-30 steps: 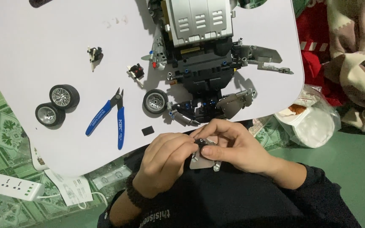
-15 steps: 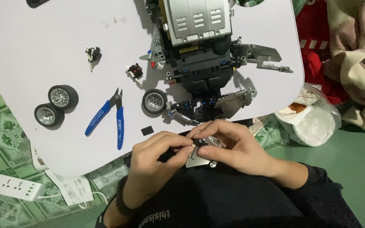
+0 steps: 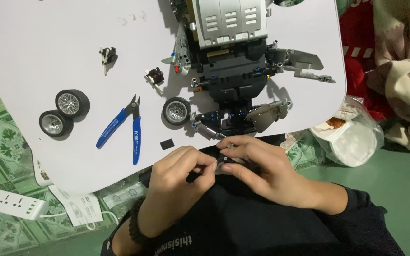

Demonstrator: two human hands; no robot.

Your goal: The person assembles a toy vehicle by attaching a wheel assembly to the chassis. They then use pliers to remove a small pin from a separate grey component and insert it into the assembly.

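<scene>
Both hands close together just below the near edge of the white round worktop (image 3: 48, 28), over the dark-clothed lap. Left hand (image 3: 176, 182) with fingers curled and thumb pressed to forefinger, pinching one end of a small dark plastic building-brick part (image 3: 224, 159); right hand (image 3: 266, 168) closed around the other end from the opposite side — fingertips of both almost touching. Part mostly hidden by the fingers, so exact shape hard to tell. Probably very light, stiff and a little slippery; small pins likely fragile, so best taken at the solid body, not at the thin ends. On the worktop just beyond: a half-built grey and black brick model car (image 3: 233, 52), one loose wheel (image 3: 176, 111) beside it, two more wheels (image 3: 65, 111) well apart to the left, and blue-handled cutting pliers (image 3: 124, 125) between them.
</scene>
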